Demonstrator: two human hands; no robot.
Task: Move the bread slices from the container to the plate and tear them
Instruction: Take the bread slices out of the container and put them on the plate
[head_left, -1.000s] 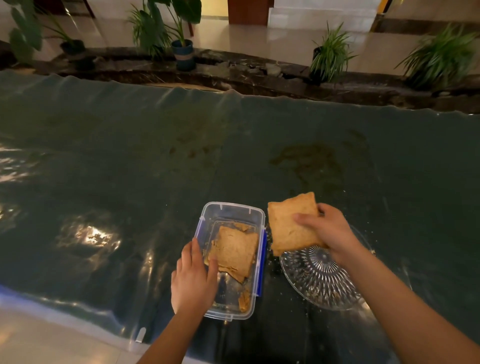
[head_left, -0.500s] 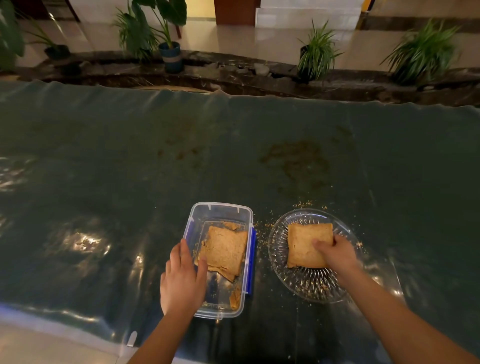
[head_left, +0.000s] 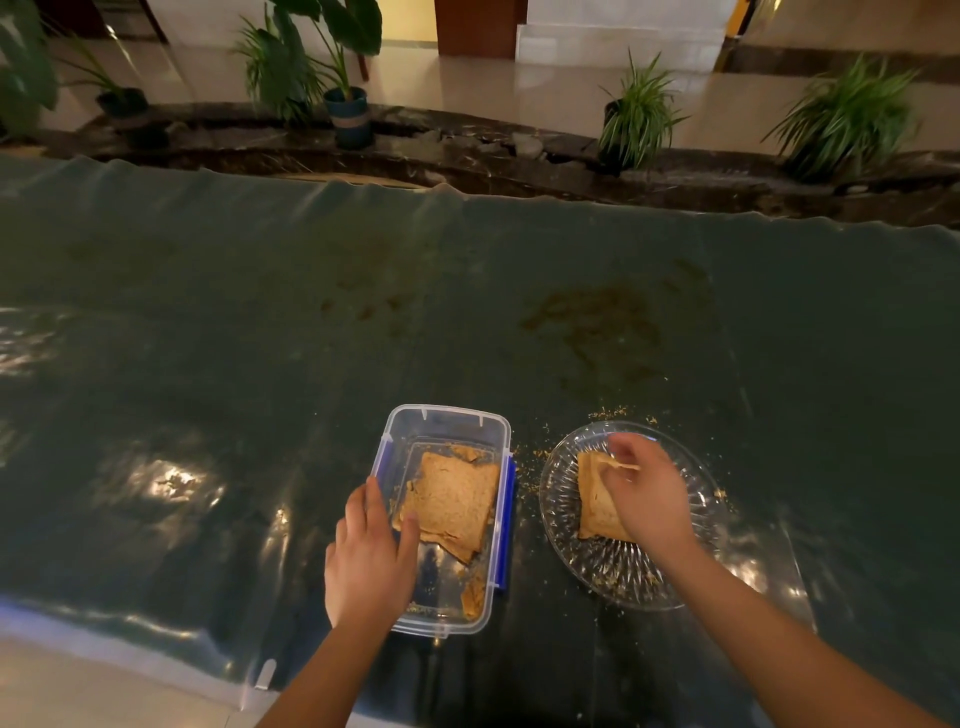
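A clear plastic container (head_left: 441, 421) with blue side clips stands near the table's front edge. Toasted bread slices (head_left: 451, 499) lie stacked inside it, with a small scrap near its front wall. My left hand (head_left: 370, 558) grips the container's left wall, thumb inside touching the bread. To the right sits a ribbed glass plate (head_left: 563, 525) holding one bread slice (head_left: 595, 512). My right hand (head_left: 644, 491) lies over that slice, fingers pinching its far corner, where a thin strip lifts up. Most of the slice is hidden under the hand.
The table (head_left: 260, 338) is covered by a dark green glossy sheet with brownish stains. Crumbs (head_left: 530, 462) lie scattered between container and plate and behind the plate. Potted plants (head_left: 636, 117) stand on a stone ledge beyond the far edge.
My right hand carried the slice from above the container's right side down onto the plate, then shifted over it and pinched its far corner. My left hand stayed on the container.
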